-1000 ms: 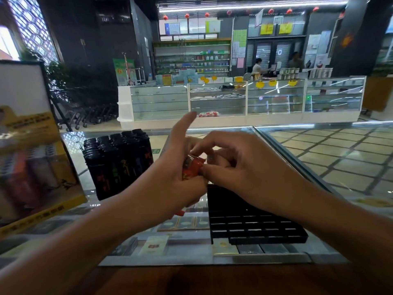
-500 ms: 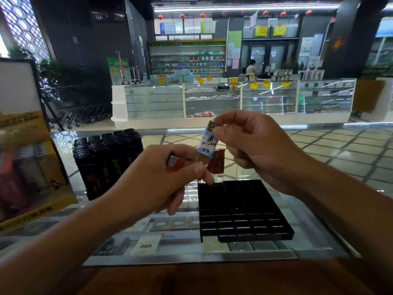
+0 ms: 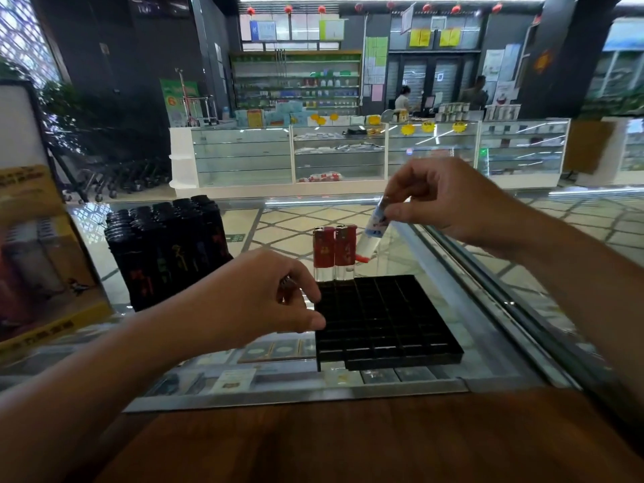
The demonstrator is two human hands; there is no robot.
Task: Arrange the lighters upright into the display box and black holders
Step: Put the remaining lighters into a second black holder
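Observation:
A black slotted holder (image 3: 386, 322) lies on the glass counter. Two red lighters (image 3: 334, 251) stand upright in its far left slots. My right hand (image 3: 449, 200) pinches a white-and-blue lighter (image 3: 374, 228) by its top, tilted, with its base just right of the red pair above the holder's far edge. My left hand (image 3: 258, 301) hovers at the holder's left edge, fingers curled round a lighter (image 3: 287, 285) of which only the metal top shows. A block of black lighters (image 3: 167, 249) stands upright to the left.
A yellow display box (image 3: 38, 252) stands at the far left of the glass counter (image 3: 488, 346). A wooden ledge (image 3: 348, 444) runs along the near edge. Shop counters and two people are far behind.
My right hand carried the white-and-blue lighter right and down toward the holder's far row. My left hand dropped to the holder's left edge. A second red lighter now shows upright in the holder.

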